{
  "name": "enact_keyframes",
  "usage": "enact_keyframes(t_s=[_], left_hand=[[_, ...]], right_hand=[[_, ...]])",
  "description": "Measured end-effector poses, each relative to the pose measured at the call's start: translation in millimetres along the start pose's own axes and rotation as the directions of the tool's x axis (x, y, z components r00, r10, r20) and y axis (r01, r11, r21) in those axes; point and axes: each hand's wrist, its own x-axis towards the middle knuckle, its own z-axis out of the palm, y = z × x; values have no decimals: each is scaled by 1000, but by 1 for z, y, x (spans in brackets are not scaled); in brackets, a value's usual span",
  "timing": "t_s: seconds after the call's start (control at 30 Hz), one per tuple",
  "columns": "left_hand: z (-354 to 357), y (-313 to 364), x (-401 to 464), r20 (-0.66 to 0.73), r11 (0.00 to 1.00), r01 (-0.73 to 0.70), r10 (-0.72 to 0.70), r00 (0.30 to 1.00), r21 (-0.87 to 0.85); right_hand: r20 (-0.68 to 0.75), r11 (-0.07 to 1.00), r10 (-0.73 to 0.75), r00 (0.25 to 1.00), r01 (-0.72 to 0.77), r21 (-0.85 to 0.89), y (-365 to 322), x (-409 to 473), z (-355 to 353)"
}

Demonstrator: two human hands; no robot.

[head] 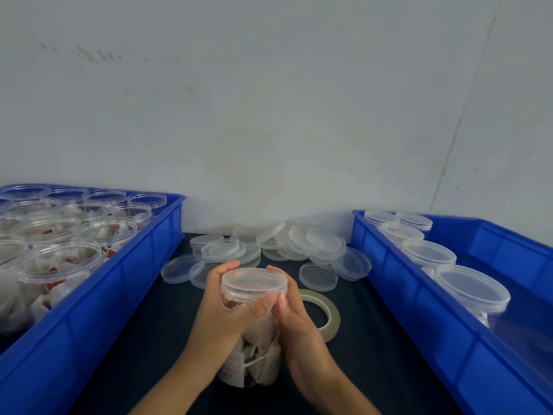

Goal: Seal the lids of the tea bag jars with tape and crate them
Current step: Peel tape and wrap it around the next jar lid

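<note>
I hold one clear round plastic jar of tea bags (254, 348) upright on the dark tabletop (149, 339), between the two crates, with its clear ribbed plastic lid (254, 284) seated on top. My left hand (221, 307) is wrapped round the jar's neck just below the lid, fingers curled behind it and thumb across the front. My right hand (294, 316) grips the same neck from the other side, its thumb tip touching the left thumb under the lid's rim. A roll of translucent adhesive tape (324, 313) lies flat just to the right of the jar, partly hidden by my right hand. Behind the jar, a loose heap of clear plastic lids (269, 247) is spread against the pale wall (269, 100). To the left of the jar, a blue plastic crate (143, 265) contains open, lidless jars of tea bags (59, 262). To the right of the jar, a second blue plastic crate (419, 319) holds a row of lidded jars (469, 286); whether these are taped I cannot tell.
</note>
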Motion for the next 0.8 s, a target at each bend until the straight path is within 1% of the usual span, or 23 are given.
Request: enact_keyframes(t_s=[0.07,0.13,0.2,0.27,0.3,0.37,0.4,0.43,0.5,0.53,0.6,0.67,0.7,0.73,0.8], left_hand=[[-1,-3,-1,-5,999,-15,15,1000,34],[-4,-6,3,18,998,10,-11,1000,59],[-5,-5,10,28,990,90,-94,995,107],[-8,-2,17,-1,960,199,-203,979,196],[-10,-1,18,23,954,197,-207,978,224],[-12,4,17,99,961,143,-171,980,238],[-9,9,16,120,960,154,-185,975,234],[-6,13,16,125,957,169,-203,971,236],[6,27,20,108,940,169,-209,972,298],[13,38,22,111,935,141,-185,976,324],[32,64,30,204,956,-15,-48,978,294],[53,89,38,285,948,-150,67,956,281],[65,98,44,290,940,-182,95,952,289],[81,107,52,274,935,-188,104,956,301],[112,124,69,237,905,-225,144,961,362]], right_hand=[[-3,1000,14,1000,-14,-14,-3,-1,1],[-7,999,40,999,-40,-37,-6,-2,2],[-21,995,65,998,-66,-80,-8,-2,2],[-44,990,101,994,-105,-100,-11,-1,3],[-68,986,128,989,-134,-96,-13,-1,3],[-128,981,168,978,-178,-77,-17,-1,4],[-153,979,177,972,-190,-77,-20,-1,4],[-177,976,180,967,-198,-89,-23,-1,4],[-240,970,178,954,-212,-122,-36,-1,3],[-271,966,187,944,-228,-125,-46,1,1],[-313,962,198,929,-245,-121,-74,6,-8],[-347,951,194,918,-262,-162,-110,13,-22],[-371,948,174,912,-257,-187,-129,16,-31],[-381,952,123,917,-217,-214,-147,20,-40],[-348,942,2,938,-118,-313,-183,25,-60]])
